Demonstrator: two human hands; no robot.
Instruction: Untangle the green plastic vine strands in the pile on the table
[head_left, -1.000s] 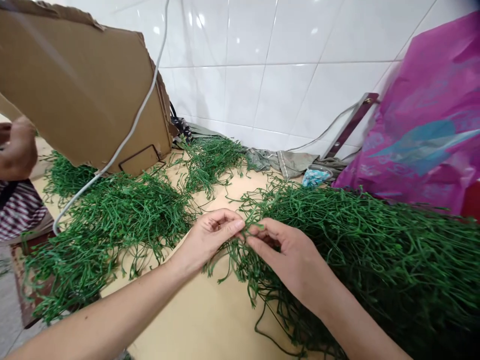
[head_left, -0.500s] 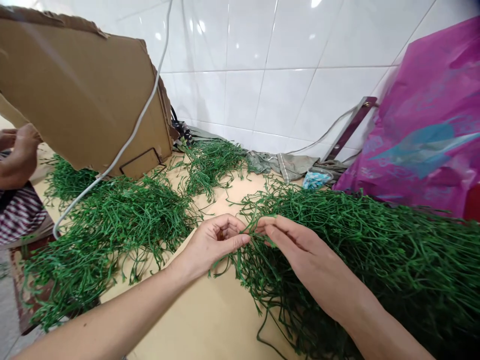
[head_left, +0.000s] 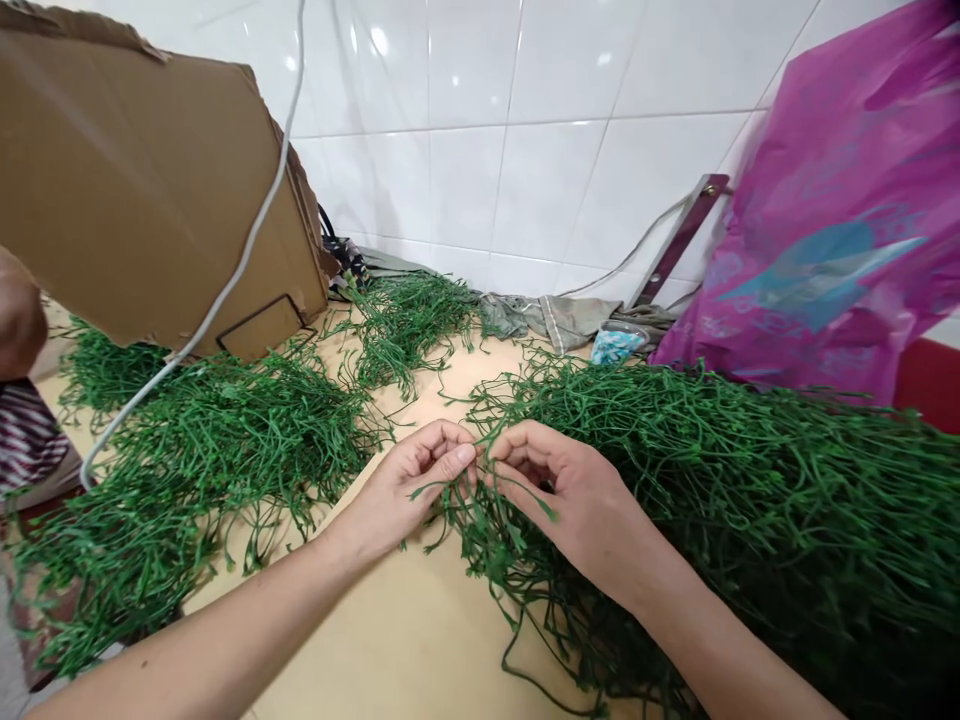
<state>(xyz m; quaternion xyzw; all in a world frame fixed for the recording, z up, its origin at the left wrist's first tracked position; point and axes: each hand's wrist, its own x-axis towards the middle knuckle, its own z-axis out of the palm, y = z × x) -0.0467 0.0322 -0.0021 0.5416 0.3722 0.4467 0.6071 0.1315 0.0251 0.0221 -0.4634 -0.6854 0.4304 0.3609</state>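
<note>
Close together in the middle, my two hands work at thin green plastic-looking stems. My left hand (head_left: 405, 490) is closed, its thumb and forefinger pinching a stem. Facing it, my right hand (head_left: 577, 490) has its fingers curled and its thumb and fingertips pressed together on the same small bunch. One loose green stem (head_left: 529, 484) crosses in front of my right fingers and ends in a small leafy tip. Just below and to the right of my hands spreads a big heap of green stems (head_left: 765, 480). My fingertips partly hide what they hold.
Another stem pile (head_left: 247, 430) lies left, with a smaller pile (head_left: 412, 325) behind. A cardboard sheet (head_left: 157, 190) stands at back left, a white cable (head_left: 255, 235) hanging before it. A purple bag (head_left: 832, 230) leans at right. Another person's arm (head_left: 19, 315) shows at the left edge.
My right fingers, straighter before, have curled in to a tighter pinch. A stem now crosses in front of them. The view has shifted slightly to the right, and the other person's hand has moved mostly out of sight.
</note>
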